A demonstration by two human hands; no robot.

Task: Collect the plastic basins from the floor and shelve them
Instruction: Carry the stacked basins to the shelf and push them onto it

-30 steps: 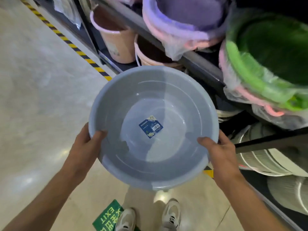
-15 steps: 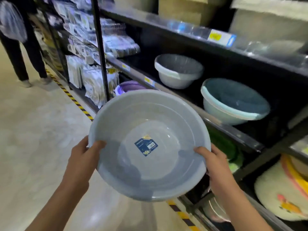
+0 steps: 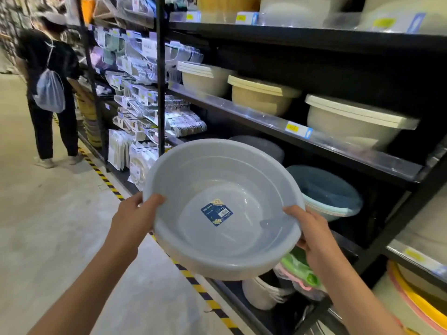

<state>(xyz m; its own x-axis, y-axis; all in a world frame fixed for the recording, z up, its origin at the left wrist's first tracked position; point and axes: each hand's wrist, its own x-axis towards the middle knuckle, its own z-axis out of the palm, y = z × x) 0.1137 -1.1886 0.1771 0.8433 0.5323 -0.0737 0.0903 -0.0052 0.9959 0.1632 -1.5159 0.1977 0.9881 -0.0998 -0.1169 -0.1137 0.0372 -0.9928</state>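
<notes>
both hands, left hand [image 3: 131,217] and right hand [image 3: 310,234], grip opposite rims of a pale grey basin [image 3: 222,209] with a blue sticker [image 3: 216,212], beside the black shelf [image 3: 290,131].

**Both arms out, hands clamped**

Both bare forearms reach forward and upward. The left hand [image 3: 131,217] and right hand [image 3: 308,232] each curl in a closed grip, thumbs on top, fingers hidden underneath, wrists roughly level.
</notes>
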